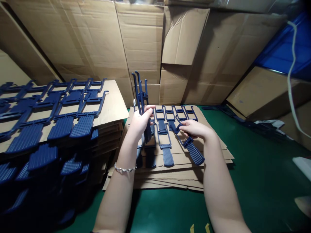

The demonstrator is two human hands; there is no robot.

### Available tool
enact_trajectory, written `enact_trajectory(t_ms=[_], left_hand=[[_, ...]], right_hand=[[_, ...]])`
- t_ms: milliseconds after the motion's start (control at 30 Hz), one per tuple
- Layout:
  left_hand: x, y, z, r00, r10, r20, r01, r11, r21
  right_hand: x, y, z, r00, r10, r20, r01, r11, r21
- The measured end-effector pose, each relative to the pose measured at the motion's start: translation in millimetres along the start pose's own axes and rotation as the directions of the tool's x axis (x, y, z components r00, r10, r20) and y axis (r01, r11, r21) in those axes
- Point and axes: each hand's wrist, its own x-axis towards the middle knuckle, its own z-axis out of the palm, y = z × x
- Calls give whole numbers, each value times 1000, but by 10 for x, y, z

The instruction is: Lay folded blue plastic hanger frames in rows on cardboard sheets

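Rising at the back, creased brown cardboard panels (pixel 89 42) overlook a smooth green table (pixel 167 207). On the left, a stack of flat cardboard sheets (pixel 116 106) bears glossy dark-blue parts with open rectangular frames and flared, ribbed paddles; a smaller central stack (pixel 170 178) carries similar rows. Above it, the left hand (pixel 144 119) clasps an upright bundle of slim, hooked frames (pixel 139 94). The right hand (pixel 193 128) pinches a slanted ribbed piece (pixel 195 153) over the stack's right side. A twisted, silvery bracelet (pixel 125 169) rings the left wrist.
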Motion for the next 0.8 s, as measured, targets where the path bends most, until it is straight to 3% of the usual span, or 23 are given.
enact_trajectory(t_ms=[500, 667, 800], left_hand=[[-17, 9, 32, 1000, -25, 9, 25, 1000, -2], [-4, 5, 30, 999, -30, 16, 29, 999, 19], [3, 7, 35, 999, -31, 19, 31, 999, 19]], right_hand=[[65, 47, -3, 999, 39, -33, -42, 995, -88], [69, 37, 20, 985, 169, -10, -170, 983, -72], [98, 55, 83, 973, 226, 51, -228, 973, 42]])
